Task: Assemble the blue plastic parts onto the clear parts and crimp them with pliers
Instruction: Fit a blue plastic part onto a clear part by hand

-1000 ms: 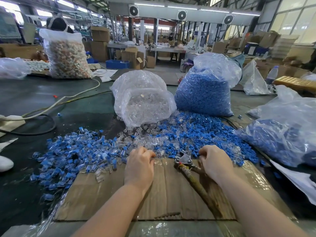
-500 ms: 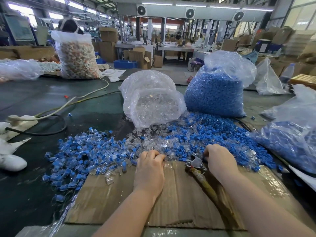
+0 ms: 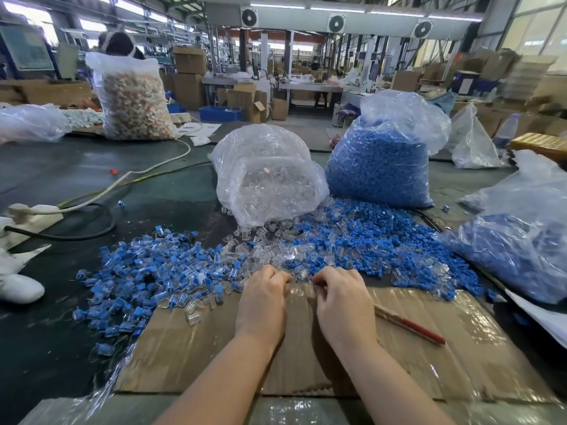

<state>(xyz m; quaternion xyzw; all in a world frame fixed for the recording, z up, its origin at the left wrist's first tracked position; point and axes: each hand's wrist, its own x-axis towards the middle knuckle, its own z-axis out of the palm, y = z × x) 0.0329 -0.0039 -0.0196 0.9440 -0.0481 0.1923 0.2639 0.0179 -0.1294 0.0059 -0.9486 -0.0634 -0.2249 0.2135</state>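
Both hands sit knuckles-up at the far edge of the flat, film-wrapped brown cardboard sheet (image 3: 414, 357), fingers curled under at the loose parts. Left hand (image 3: 264, 305): fingertips curled at small clear pieces; whether it pinches one cannot be told. Right hand (image 3: 343, 302): fingers curled, palm over the head end of the red-handled pliers (image 3: 408, 326), whose handles stick out to the right across the cardboard; a firm grip cannot be confirmed. Loose stock on the dark green tabletop (image 3: 76, 179): spread of small blue plastic parts (image 3: 377, 240) ahead and right; scatter of small clear plastic parts (image 3: 270, 250) in the middle, just beyond the fingertips; heap of clear parts with blue inserts (image 3: 138, 277) to the left. Containers: clear plastic bag of clear parts (image 3: 270, 185), mouth spilling forward; clear bag packed with blue parts (image 3: 380, 167) just beside it; another bag of blue parts (image 3: 521, 250) at right; tall bag of mixed pale and orange pieces (image 3: 132, 99) far left.
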